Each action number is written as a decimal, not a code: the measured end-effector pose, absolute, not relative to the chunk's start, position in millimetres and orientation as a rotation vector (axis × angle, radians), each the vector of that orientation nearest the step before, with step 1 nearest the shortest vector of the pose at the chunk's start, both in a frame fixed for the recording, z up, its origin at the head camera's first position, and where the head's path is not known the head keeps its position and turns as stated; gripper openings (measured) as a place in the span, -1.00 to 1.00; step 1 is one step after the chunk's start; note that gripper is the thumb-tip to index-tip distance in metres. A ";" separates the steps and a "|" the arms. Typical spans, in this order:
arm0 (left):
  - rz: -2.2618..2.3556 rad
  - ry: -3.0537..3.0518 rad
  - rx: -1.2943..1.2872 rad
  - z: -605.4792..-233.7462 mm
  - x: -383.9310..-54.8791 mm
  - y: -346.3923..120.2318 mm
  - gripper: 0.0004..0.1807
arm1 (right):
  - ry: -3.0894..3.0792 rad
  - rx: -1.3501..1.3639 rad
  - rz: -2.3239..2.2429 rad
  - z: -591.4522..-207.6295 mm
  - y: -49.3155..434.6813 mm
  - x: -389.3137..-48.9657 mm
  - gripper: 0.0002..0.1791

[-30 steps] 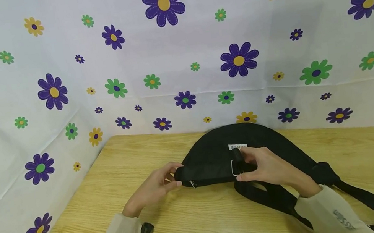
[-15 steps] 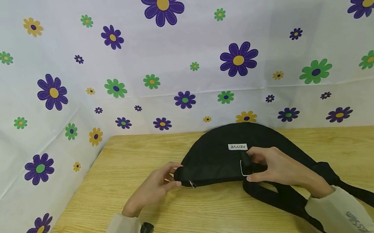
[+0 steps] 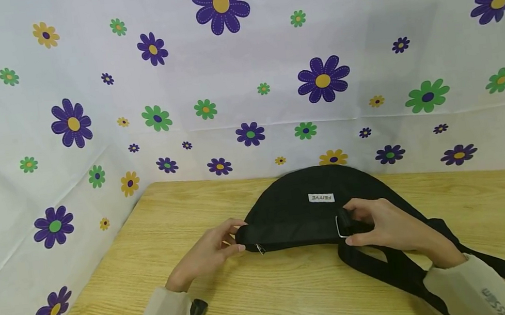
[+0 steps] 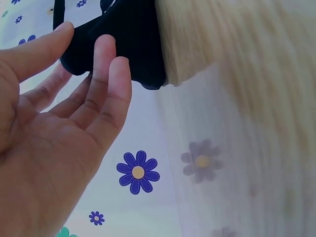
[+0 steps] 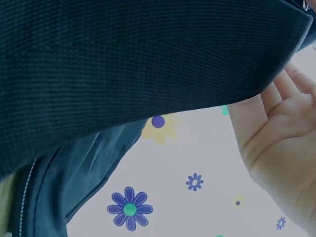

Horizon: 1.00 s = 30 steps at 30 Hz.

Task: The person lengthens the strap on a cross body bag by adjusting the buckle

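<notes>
1. Pinching the metal-framed buckle (image 3: 343,224), R grip (image 3: 379,223) has thumb + fingers closed on it, prob. b/c it's the handiest point for shifting the strap (image 3: 298,231).
2. L grip (image 3: 209,251) holds the bag's (image 3: 285,200) L end b/w thumb & fingers; looks like an anchor vs. any pull from the R.
3. Strap runs b/w the grips along the bag's near edge, fairly straight, which would fit light tension. Slack lies either side of R sleeve (image 3: 467,281).
4. Bag rests R of ctr near the table's (image 3: 269,301) back, curved side away, so zip pull (image 3: 260,249) sits near L grip. Label (image 3: 321,198) reads upside down.
5. Table prob. takes the wt. Flowered sheet (image 3: 203,54) stands behind.
</notes>
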<state>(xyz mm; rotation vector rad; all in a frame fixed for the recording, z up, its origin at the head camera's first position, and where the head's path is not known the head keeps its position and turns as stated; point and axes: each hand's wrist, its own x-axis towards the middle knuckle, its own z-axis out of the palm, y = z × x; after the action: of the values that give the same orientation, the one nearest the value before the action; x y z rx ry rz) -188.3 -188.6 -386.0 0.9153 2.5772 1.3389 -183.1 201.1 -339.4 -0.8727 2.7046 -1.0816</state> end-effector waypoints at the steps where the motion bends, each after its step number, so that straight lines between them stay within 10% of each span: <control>1: 1.339 2.578 0.912 -386.1 -188.3 -188.6 -0.59 | 2.706 -0.869 -1.082 -339.5 202.5 -182.9 -0.44; 30: 1.260 2.623 0.849 -379.7 -187.9 -194.2 -0.59 | 2.648 -0.899 -1.115 -347.8 239.8 -181.7 -0.53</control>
<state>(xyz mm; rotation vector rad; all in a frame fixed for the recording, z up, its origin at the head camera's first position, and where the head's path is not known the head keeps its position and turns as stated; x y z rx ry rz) -187.9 -194.2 -379.7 0.8487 2.6229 1.2604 -181.7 239.8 -347.8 -0.8986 2.6479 -1.1147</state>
